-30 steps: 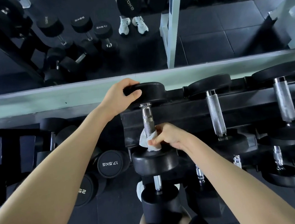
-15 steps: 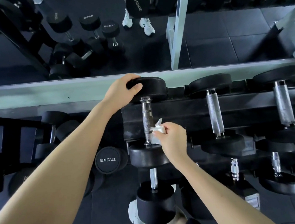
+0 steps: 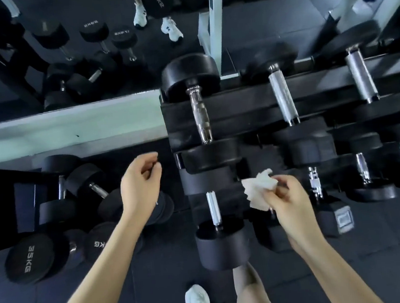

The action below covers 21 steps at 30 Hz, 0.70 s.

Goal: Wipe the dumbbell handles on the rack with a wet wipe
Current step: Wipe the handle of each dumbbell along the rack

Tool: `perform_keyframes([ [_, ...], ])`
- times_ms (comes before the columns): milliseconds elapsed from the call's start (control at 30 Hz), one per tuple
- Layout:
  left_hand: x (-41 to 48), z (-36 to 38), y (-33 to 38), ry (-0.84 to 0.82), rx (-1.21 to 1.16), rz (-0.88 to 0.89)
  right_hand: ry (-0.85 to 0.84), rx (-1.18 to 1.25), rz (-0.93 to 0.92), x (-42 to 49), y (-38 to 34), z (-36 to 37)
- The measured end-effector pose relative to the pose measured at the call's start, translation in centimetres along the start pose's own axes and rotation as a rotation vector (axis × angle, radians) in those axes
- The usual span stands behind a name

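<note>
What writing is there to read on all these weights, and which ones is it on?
"35KG": end of the bottom-left dumbbell.
"KG": the dumbbell beside it; number unreadable.
"40KG", mirror-reversed: reflected dumbbell at top.
Two smaller reflected dumbbells and the hex dumbbell label: marked but too blurred to read.
</note>
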<state>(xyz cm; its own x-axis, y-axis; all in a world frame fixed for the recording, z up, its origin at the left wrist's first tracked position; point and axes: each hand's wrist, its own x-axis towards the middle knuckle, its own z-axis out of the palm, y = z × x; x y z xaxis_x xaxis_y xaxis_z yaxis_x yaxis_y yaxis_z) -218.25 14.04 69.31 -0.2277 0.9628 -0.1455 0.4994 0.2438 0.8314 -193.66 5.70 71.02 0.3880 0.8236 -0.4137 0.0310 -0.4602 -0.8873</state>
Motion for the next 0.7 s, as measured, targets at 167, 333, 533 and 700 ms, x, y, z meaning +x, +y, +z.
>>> perform_keyframes([
  [167,-4.9,1.9,-7.5,-0.137,0.062,-0.043,0.010,-0.129,0.083,-1.2,8.8,1.6],
  [333,-6.8,5.5,-12.2,-0.221,0.128,-0.040,-0.019,-0.242,0.133,1.4,15.3,3.9],
  [533,-4.5,11.6,-15.7,-0.187,0.148,0.063,-0.049,-0.292,0.102,6.1,21.2,6.1],
  [700,-0.1,17.5,-18.4,-0.153,0.346,0.299,-0.075,-0.493,-0.088,10.7,25.8,7.6],
])
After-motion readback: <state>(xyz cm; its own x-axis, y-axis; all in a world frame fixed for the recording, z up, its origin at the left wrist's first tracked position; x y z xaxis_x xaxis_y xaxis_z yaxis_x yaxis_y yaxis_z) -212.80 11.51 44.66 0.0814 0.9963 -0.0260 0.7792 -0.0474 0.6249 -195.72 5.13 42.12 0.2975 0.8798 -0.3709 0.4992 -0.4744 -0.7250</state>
